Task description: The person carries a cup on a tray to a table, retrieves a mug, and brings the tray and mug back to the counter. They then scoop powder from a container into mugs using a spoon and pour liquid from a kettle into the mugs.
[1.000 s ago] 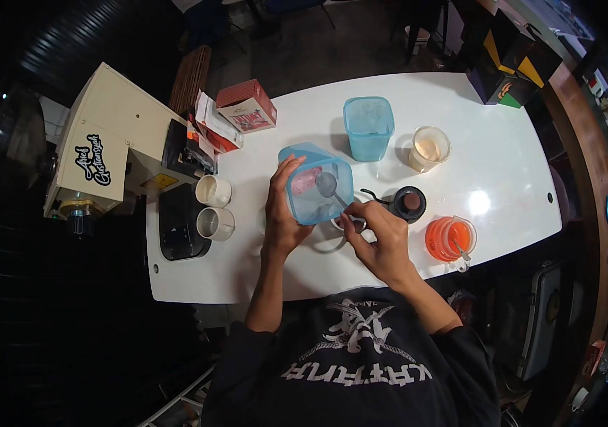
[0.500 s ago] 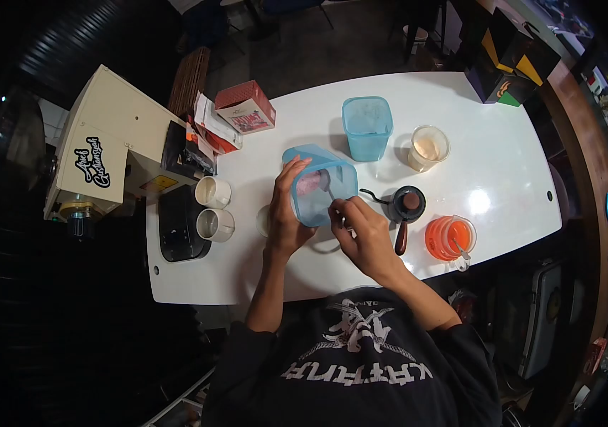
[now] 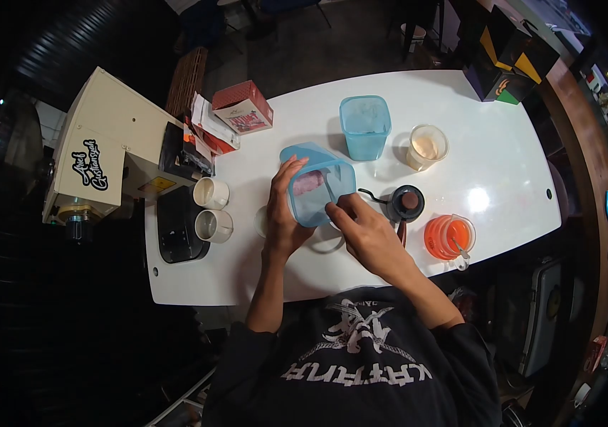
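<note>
My left hand (image 3: pixel 284 215) is wrapped round the side of a translucent blue container (image 3: pixel 310 211), which is tilted so its mouth faces me. Inside it lies some pink powder (image 3: pixel 309 182). With pinched fingers, my right hand (image 3: pixel 365 229) grips the handle of a spoon (image 3: pixel 330 192) that reaches into the container. The spoon's bowl is hard to make out against the powder. Just right of that hand stands a tamper-like black and brown object (image 3: pixel 409 202). A glass with a handle, partly hidden, sits under my hands.
On the white table (image 3: pixel 503 156) stand a second blue container (image 3: pixel 365 132), a cup of pale contents (image 3: pixel 427 147) and a jug of orange-red liquid (image 3: pixel 449 238). Two mugs (image 3: pixel 213 225) are beside the cream machine (image 3: pixel 97 142) at left. A red-and-white box (image 3: pixel 243 108) stands behind.
My right hand has turned slightly, and the spoon has shifted within the container. The container stays tilted in my left hand, almost in the same place.
</note>
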### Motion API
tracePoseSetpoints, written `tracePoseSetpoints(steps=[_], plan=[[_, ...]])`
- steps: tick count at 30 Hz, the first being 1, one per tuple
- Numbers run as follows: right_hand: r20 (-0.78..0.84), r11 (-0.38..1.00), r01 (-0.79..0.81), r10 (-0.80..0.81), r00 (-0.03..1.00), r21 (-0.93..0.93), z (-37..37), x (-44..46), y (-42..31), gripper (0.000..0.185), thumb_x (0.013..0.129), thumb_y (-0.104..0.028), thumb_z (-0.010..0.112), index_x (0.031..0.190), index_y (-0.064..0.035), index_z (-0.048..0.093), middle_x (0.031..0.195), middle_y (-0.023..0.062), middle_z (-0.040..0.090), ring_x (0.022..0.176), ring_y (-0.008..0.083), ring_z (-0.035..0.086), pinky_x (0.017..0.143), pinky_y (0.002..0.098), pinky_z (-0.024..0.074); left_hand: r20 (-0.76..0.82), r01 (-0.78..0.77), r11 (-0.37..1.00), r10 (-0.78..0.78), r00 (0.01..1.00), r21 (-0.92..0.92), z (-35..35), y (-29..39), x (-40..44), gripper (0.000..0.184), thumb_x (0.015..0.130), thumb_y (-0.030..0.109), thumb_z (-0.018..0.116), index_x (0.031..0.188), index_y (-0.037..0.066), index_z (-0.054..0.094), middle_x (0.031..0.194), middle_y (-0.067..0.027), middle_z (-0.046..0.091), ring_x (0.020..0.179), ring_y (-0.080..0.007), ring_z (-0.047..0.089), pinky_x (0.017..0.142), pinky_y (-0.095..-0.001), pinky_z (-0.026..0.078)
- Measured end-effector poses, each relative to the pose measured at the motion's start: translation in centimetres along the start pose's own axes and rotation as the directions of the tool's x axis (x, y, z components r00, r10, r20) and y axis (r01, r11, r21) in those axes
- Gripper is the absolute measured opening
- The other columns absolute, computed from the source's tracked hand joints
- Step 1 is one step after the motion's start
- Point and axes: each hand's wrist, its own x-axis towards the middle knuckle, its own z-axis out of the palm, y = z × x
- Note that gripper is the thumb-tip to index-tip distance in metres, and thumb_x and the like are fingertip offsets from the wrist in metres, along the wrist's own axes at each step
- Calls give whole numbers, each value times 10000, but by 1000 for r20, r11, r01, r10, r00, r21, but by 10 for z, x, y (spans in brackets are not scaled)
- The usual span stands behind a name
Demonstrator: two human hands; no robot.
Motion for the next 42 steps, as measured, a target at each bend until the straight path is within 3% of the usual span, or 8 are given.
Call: tracePoseSetpoints(steps=[8, 13, 16, 21, 23, 35, 38, 42], plan=[[25, 997, -74, 75, 997, -31, 12, 1, -8, 371, 793, 69, 627, 1156, 37, 554, 937, 170, 574, 739, 352, 623, 621, 420, 521, 43, -52, 997, 50, 998, 53, 1, 1, -2, 884, 664, 62, 843, 1412, 8, 375, 1417, -182, 492, 1359, -409, 437, 1165, -543, 322], [-201, 924, -164, 243, 949, 345, 12, 5, -6, 158, 873, 12, 627, 1024, 36, 583, 832, 161, 630, 691, 278, 673, 566, 366, 533, 19, -1, 1000, 1, 1000, -9, 0, -2, -5, 898, 650, 66, 851, 1411, 7, 377, 1411, -192, 496, 1361, -407, 435, 1161, -538, 326], [-108, 794, -348, 455, 884, 499, 12, 4, -5, 99, 922, 2, 612, 1013, 42, 607, 838, 173, 662, 658, 220, 690, 562, 339, 534, 9, 48, 997, -47, 999, -62, 0, -2, -7, 914, 636, 68, 860, 1411, 8, 380, 1409, -198, 498, 1360, -405, 437, 1156, -529, 335], [-181, 787, -254, 417, 891, 562, 10, 2, -7, 161, 917, 29, 595, 1076, 23, 620, 870, 170, 643, 669, 219, 681, 568, 348, 537, -17, 83, 994, -84, 996, -66, 2, -5, -8, 924, 623, 66, 868, 1410, 14, 385, 1412, -195, 498, 1359, -405, 443, 1150, -509, 352], [-198, 950, -70, 135, 971, 303, 8, 0, -2, 253, 852, 74, 608, 1098, 16, 619, 909, 161, 627, 741, 282, 671, 584, 365, 542, -29, 65, 996, -67, 997, -67, 2, -6, -8, 935, 623, 70, 876, 1414, 20, 379, 1415, -190, 498, 1361, -404, 443, 1146, -502, 360], [-25, 989, 59, -63, 998, -136, -7, 5, -2, 305, 797, 23, 656, 1099, -7, 623, 943, 130, 603, 756, 290, 651, 605, 393, 518, -16, 3, 1000, -3, 1000, -12, 5, -8, -10, 973, 664, 83, 898, 1441, 43, 314, 1476, -206, 420, 1357, -338, 456, 1118, -463, 426], [-51, 994, 41, -47, 998, -106, -2, 4, -3, 275, 803, 31, 638, 1076, -1, 621, 909, 125, 591, 758, 296, 641, 603, 405, 509, -30, -30, 999, 30, 999, -12, 5, 1, -6, 885, 681, 107, 870, 1402, -4, 369, 1419, -215, 484, 1348, -422, 446, 1141, -523, 358], [-82, 998, -26, 22, 996, -50, -3, 2, -2, 270, 808, 54, 629, 1073, 6, 616, 873, 129, 580, 723, 300, 633, 599, 405, 499, 8, -16, 1000, 16, 1000, 10, 4, -4, -8, 1005, 643, 97, 916, 1444, 35, 311, 1447, -222, 454, 1349, -355, 466, 1126, -466, 411]])
